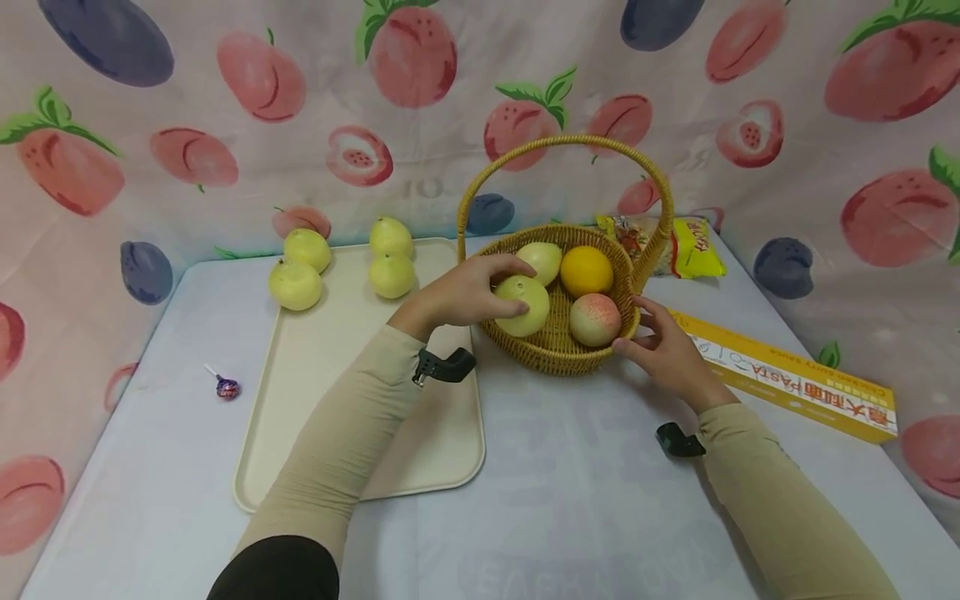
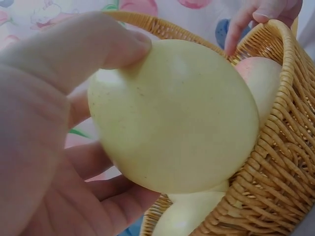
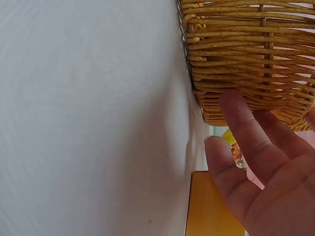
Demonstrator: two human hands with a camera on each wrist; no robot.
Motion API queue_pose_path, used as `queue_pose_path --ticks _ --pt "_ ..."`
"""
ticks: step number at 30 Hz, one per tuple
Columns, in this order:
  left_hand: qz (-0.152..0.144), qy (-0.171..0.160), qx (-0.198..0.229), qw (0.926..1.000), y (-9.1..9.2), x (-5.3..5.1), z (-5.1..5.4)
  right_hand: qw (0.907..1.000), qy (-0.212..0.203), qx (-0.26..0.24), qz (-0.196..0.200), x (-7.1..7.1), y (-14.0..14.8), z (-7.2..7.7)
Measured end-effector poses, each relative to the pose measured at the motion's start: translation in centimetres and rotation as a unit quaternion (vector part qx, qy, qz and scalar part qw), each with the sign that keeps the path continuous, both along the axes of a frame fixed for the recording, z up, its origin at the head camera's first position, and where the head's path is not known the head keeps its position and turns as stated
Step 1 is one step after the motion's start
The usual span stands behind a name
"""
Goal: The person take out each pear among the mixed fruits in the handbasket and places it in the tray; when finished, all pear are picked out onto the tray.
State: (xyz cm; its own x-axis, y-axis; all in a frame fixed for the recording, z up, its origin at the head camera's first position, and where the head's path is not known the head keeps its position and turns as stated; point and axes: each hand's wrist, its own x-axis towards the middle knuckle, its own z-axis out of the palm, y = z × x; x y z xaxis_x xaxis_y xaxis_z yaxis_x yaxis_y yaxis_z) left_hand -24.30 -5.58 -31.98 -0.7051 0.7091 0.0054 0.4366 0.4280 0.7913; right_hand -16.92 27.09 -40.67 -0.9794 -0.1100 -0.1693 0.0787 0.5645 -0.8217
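Note:
A round pale yellow-green pear [image 1: 522,306] is gripped by my left hand [image 1: 477,292], thumb on one side and fingers on the other, at the left rim of the wicker basket [image 1: 551,359]. Inside the basket lie another pear [image 1: 540,262], an orange [image 1: 587,271] and a pinkish peach [image 1: 596,320]. My right hand [image 1: 663,348] holds the basket by its right rim; in the right wrist view, fingertips [image 3: 235,105] touch the woven outer wall. The basket stands upright with its arched handle [image 1: 562,140] up.
Left of the basket lies a cream tray [image 1: 367,367], with several pears [image 1: 392,276] toward its far end. A lollipop [image 1: 227,387] is on the table at the left. A yellow pasta box [image 1: 795,379] and a snack bag [image 1: 693,248] lie to the right and behind.

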Motion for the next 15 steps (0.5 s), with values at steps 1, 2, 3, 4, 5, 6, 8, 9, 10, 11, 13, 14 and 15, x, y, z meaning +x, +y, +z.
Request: queue_pose_path --ticks 1,2,3,4,5,6,8,9,10,11,13,14,15 --pt "0.0 -0.001 -0.002 1.0 -0.1 0.1 0.2 1.0 0.001 0.001 0.0 0.0 0.0 0.0" --pt "0.0 0.0 -0.006 1.0 -0.3 0.2 0.3 1.0 0.002 0.001 0.0 0.0 0.0 0.0" --pt "0.001 -0.001 -0.008 1.0 -0.4 0.4 0.5 1.0 0.004 0.001 0.0 0.0 0.0 0.0" --pt "0.001 -0.002 -0.01 1.0 -0.6 0.5 0.6 1.0 0.006 0.001 0.0 0.1 0.0 0.0" --pt "0.0 -0.004 -0.009 0.9999 -0.7 0.6 0.7 1.0 0.008 0.003 0.0 0.1 0.0 0.0" --pt "-0.001 -0.006 -0.008 0.9999 -0.8 0.7 0.7 1.0 0.009 0.002 0.0 0.1 0.0 0.0" --pt "-0.001 -0.013 -0.003 0.9999 -1.0 0.9 0.6 1.0 0.009 0.0 0.001 0.1 0.0 0.0" --pt "0.001 -0.019 0.0 0.9998 -1.1 1.0 0.5 1.0 0.008 0.0 0.001 0.1 0.0 0.0" --pt "0.003 -0.025 0.004 0.9997 -1.1 1.1 0.3 1.0 0.007 -0.001 0.001 0.1 0.0 0.0" --pt "0.005 -0.031 0.007 0.9995 -1.2 1.2 0.1 1.0 0.006 -0.001 0.001 0.1 0.0 0.0" --pt "0.014 -0.039 0.008 0.9991 -1.2 1.4 -0.4 1.0 0.003 -0.003 0.002 0.0 0.0 0.0" --pt "0.019 -0.043 0.007 0.9989 -1.2 1.5 -0.6 1.0 0.002 -0.003 0.002 0.0 0.0 -0.1" --pt "0.023 -0.044 0.007 0.9987 -1.2 1.6 -0.9 1.0 0.0 -0.004 0.001 0.1 0.0 -0.1"
